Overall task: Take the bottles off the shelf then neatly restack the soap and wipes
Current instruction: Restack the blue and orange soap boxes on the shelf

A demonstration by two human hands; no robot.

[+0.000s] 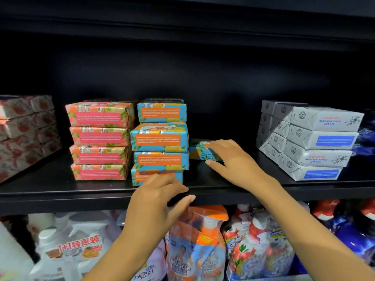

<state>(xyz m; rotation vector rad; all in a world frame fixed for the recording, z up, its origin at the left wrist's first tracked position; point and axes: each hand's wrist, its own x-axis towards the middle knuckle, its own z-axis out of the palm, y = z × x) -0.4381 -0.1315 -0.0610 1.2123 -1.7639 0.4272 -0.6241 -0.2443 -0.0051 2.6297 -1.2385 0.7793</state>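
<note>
shelf (60, 191): black, carrying only soap stacks; no bottles are left on it, so the restacking step looks to be underway.
loose soap bar (199, 152): blue and orange, lying flat behind the front edge, just right of the blue stack and apart from it.
right hand (229, 159): grip closed over the loose soap bar, fingers on top and thumb at its front, likely to lift it onto a stack.
blue stack (160, 142): four bars, middle of the shelf, edges uneven, so it needs squaring.
left hand (156, 196): at the front edge, grip loosely open and holding nothing, fingertips near the bottom bar, probably to steady it.
pink stack (100, 140): just left, tidy.
white stack (316, 138): towards the right end, tidy.
</note>
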